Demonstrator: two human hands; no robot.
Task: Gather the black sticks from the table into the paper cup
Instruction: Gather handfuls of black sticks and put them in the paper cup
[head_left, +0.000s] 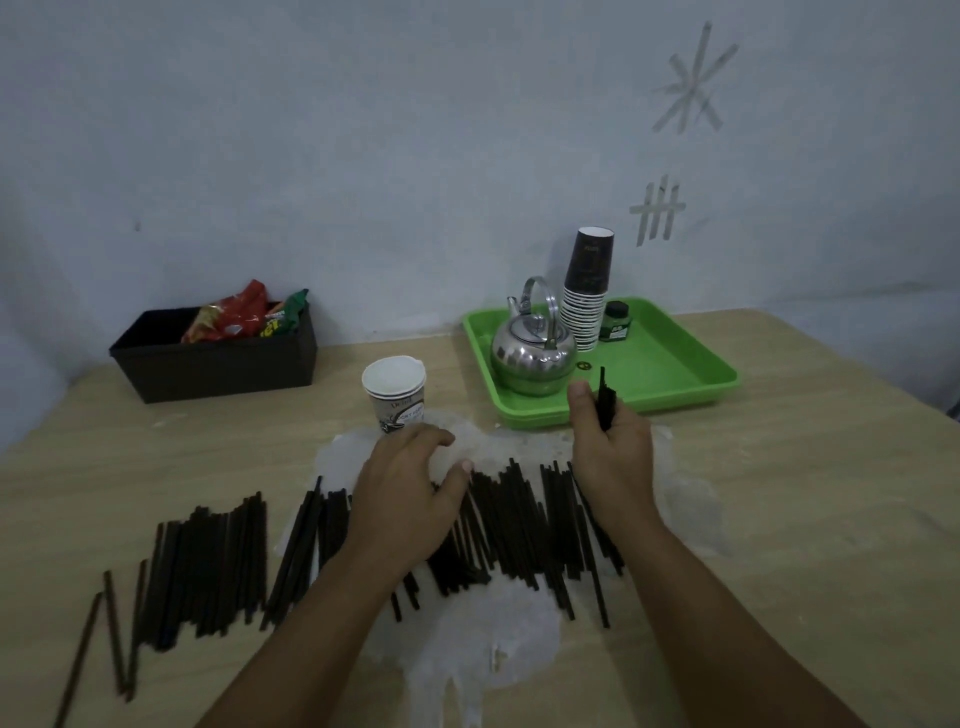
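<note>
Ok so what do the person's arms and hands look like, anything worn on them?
Both forearms are bare: no sleeves reach into view. The left hand and right hand have no gloves, and no rings, watch or bracelets show. The dim light hides finer details.

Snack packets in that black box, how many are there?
2 that I can tell: a red packet on the left and a green one on the right, both poking above the rim of the black box. More may lie hidden underneath.

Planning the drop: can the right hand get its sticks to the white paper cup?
Probably yes. The right hand, shut on a few sticks, has bare table between it and the open paper cup.
</note>
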